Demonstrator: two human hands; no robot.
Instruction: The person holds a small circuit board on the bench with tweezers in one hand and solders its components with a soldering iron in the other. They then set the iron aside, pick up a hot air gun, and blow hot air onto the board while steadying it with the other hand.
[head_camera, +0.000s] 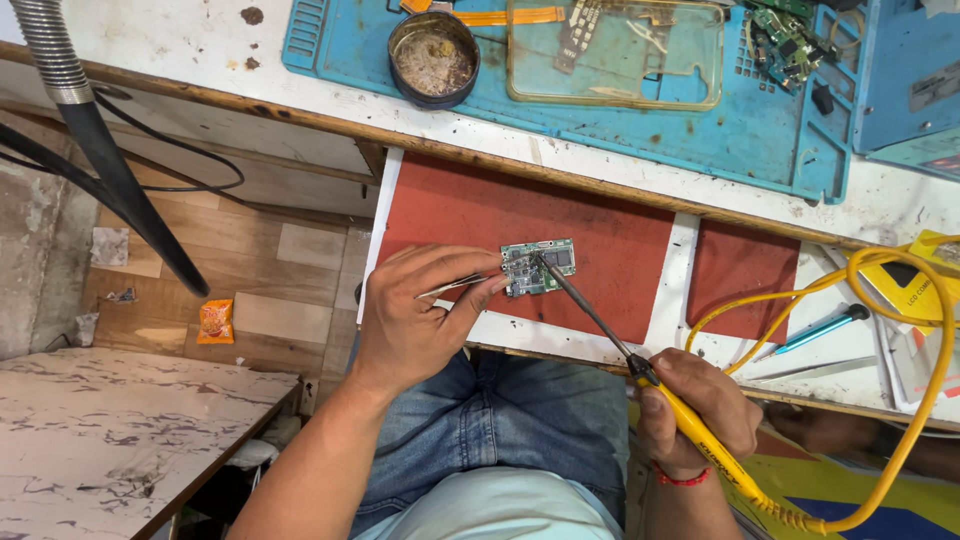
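A small green circuit board (538, 266) lies on a red pull-out shelf (620, 250) under the bench. My left hand (415, 315) pinches metal tweezers (452, 287) whose tips press the board's left edge. My right hand (695, 410) grips a yellow-handled soldering iron (690, 425); its dark shaft runs up-left and the tip touches the top of the board. The iron's yellow cable (900, 330) loops off to the right.
On the bench top lie a blue work mat (760, 130), a round tin of flux (433, 58), a clear phone case (615, 50) and small green boards (785, 40). A teal-handled tool (820, 328) rests right of the shelf. A black lamp arm (110, 160) crosses at the left; a marbled table (110, 430) stands below.
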